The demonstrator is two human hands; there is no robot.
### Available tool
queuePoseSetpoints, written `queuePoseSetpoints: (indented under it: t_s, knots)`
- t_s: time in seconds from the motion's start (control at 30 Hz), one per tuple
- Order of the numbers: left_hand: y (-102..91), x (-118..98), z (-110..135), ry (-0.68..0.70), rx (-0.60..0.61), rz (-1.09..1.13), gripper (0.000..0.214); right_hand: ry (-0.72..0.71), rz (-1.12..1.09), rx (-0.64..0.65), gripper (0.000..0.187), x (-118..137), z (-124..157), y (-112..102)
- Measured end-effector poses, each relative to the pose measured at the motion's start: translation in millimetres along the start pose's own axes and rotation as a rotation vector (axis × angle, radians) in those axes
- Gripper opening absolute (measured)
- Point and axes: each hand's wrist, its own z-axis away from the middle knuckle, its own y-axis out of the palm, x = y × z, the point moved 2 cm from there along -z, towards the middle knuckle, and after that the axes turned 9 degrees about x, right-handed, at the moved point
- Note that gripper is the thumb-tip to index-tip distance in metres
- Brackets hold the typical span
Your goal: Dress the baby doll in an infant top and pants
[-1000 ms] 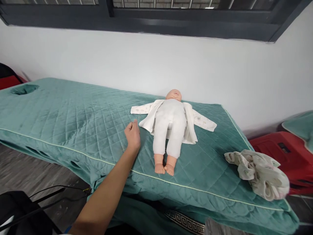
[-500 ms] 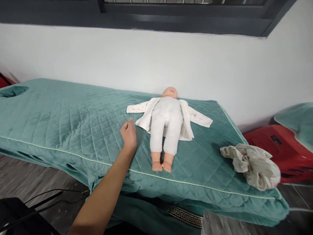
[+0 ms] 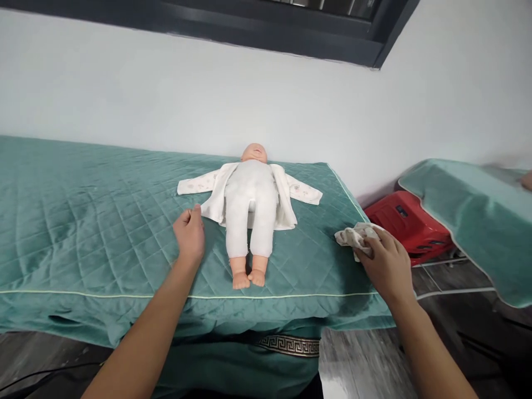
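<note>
A baby doll (image 3: 254,154) lies on its back on the green quilted bed cover (image 3: 145,238), feet towards me. It wears a white padded suit (image 3: 251,188) over its trunk and legs. Under and around it an open white baby jacket (image 3: 307,189) is spread, sleeves out to both sides. My left hand (image 3: 190,233) is a closed fist just by the jacket's left lower corner; its thumb seems to touch the fabric edge. To the right, my right hand (image 3: 386,263) has its fingers closed over a crumpled, pale patterned cloth garment (image 3: 351,238) near the bed's right end.
Beyond the bed's right end are a red plastic object (image 3: 407,221) and another surface with a green cover (image 3: 477,205). Part of another person's hand (image 3: 527,180) shows at the right edge. A white wall (image 3: 145,94) runs along the back.
My right hand has come into view and taken hold of the crumpled garment. The camera view has turned right. My left hand stays a fist, now closer to the jacket corner.
</note>
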Motion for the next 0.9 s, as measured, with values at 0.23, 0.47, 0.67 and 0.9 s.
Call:
queuePoseSetpoints:
  t_s: [0.23, 0.47, 0.67, 0.9]
  knots:
    - [8.7, -21, 25, 0.098, 0.374, -0.300, 0.045, 0.129, -0.511, 0.063, 0.033, 41, -14, -23]
    - [2.4, -22, 38, 0.097, 0.406, -0.225, 0.040, 0.244, -1.371, 0.180, 0.033, 130, -41, -19]
    - [16.4, -68, 53, 0.277, 0.574, -0.008, 0.033, -0.126, -1.288, 0.337, 0.030, 199, -69, -50]
    - [27.2, -142, 22, 0.444, 0.591, 0.117, 0.069, -0.522, -1.269, 0.553, 0.031, 252, -106, -97]
